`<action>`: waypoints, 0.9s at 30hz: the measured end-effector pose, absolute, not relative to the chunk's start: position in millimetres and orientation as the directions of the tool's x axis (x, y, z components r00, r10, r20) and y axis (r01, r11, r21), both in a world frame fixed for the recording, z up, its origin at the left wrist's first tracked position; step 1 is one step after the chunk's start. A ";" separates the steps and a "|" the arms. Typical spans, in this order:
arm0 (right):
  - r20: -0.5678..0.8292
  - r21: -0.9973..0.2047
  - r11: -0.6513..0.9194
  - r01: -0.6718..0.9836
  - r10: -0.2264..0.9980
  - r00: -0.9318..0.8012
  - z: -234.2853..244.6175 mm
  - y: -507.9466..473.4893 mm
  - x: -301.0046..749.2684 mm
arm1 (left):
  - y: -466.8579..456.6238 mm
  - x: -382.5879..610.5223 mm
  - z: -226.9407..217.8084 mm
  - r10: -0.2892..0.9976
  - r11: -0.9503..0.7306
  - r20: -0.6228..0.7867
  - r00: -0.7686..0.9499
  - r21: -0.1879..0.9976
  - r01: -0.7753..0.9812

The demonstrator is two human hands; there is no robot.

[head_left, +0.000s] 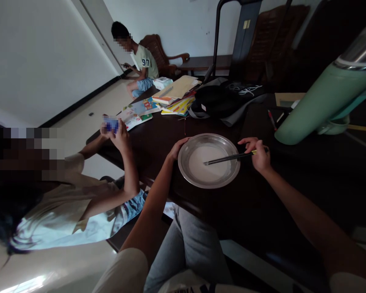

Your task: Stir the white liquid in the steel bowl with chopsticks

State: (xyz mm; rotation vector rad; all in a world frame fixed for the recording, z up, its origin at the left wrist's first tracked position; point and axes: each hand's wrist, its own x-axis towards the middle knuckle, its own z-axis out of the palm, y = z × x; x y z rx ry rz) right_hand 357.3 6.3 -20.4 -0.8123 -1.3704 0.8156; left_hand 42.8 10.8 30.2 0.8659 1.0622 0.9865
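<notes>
Bowl (185,167): whitish contents (215,173) | left hand (178,149): gripping its side | right hand (260,156): gripping chopsticks (228,158)

- Basin (184,163): round, shallow, silvery metal with a flared rim, on the dark counter (154,140).
- Contents (201,154): whitish, smooth-looking, spread across the basin's bottom.
- Chopsticks (228,158): black, pale-tipped, yellowish near the upper end, close together, crossing the rim at about 3 o'clock, tips near the basin's middle.
</notes>
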 end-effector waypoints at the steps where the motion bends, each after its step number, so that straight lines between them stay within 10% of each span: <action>1: 0.492 -0.870 0.492 -0.013 0.871 0.002 -21.3 6.1 356.6 | 9.8 43.5 31.9 0.941 0.321 -0.286 0.179 0.922 -0.216; 27: 0.574 -0.818 0.574 0.042 0.819 -0.021 -20.7 -0.9 353.1 | 35.8 17.7 -18.2 0.936 0.347 -0.296 0.190 0.864 -0.365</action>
